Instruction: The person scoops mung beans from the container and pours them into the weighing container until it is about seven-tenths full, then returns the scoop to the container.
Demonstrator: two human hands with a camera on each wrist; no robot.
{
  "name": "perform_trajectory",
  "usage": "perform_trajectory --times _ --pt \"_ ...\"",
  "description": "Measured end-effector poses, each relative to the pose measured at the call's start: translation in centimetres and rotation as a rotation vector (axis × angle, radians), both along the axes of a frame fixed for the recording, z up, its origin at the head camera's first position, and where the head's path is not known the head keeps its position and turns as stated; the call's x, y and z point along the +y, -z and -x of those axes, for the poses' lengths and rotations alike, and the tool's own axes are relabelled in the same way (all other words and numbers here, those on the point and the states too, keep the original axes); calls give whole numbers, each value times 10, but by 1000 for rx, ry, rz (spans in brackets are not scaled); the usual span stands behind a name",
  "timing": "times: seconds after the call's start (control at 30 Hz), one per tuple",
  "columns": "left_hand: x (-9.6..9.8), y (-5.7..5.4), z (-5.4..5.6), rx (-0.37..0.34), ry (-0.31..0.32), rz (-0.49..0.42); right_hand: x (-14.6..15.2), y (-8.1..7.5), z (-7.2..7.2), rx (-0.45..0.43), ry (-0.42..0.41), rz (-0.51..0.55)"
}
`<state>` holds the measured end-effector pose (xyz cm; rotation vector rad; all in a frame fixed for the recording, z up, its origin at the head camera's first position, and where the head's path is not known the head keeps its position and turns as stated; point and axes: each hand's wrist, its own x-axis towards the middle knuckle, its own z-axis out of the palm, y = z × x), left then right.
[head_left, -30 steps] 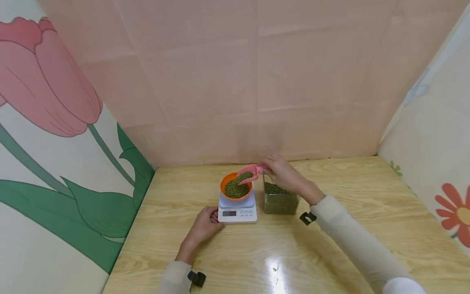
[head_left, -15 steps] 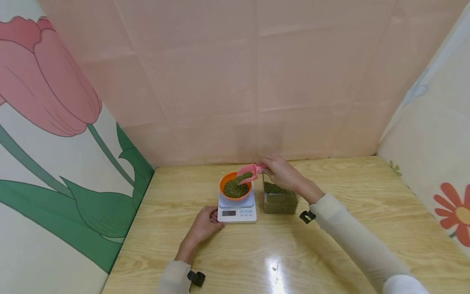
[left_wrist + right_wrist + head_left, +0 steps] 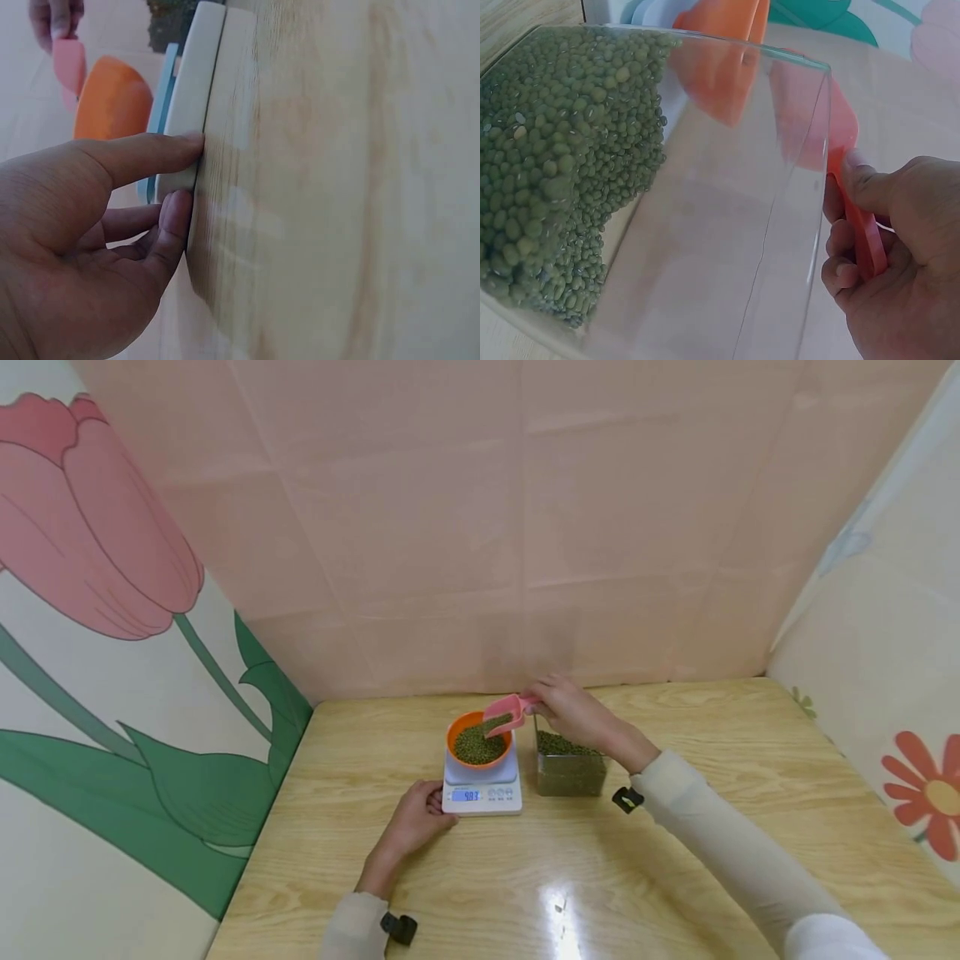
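Note:
In the head view, my right hand [image 3: 573,714] grips the handle of a pink scoop [image 3: 506,710], tilted over an orange bowl [image 3: 453,752]. Mung beans lie in the scoop's mouth and fill much of the bowl. Under the bowl is a white kitchen scale [image 3: 483,806] with a lit blue display [image 3: 467,796]. My left hand [image 3: 416,818] holds the scale's front left corner. The left wrist view has the thumb and curled fingers [image 3: 174,217] at the scale's edge. In the right wrist view, fingers and thumb wrap the scoop handle [image 3: 866,244], beyond a clear container's wall.
A clear square container [image 3: 572,777] of mung beans [image 3: 570,135] stands just right of the scale, below my right forearm. The wooden table [image 3: 360,735] meets a pink-covered wall [image 3: 420,568] at the back. Painted panels with flowers [image 3: 937,797] flank both sides.
The scale's display, dark in the earlier frames, now glows blue with digits. The scoop stays tilted over the bowl, and both hands keep nearly the same places.

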<state>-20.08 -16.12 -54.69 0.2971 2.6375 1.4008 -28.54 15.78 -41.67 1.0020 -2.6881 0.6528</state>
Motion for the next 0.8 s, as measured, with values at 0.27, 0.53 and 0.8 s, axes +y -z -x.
perform_trajectory --times 0.27,0.53,0.8 --pt "0 1 0 5 -1 -25 -4 -3 -1 42 -11 -35" --pt "0 1 0 14 7 -19 -7 -3 0 127 -25 -87" --pt "0 1 0 4 -1 -8 -7 -4 -1 165 -46 -82"
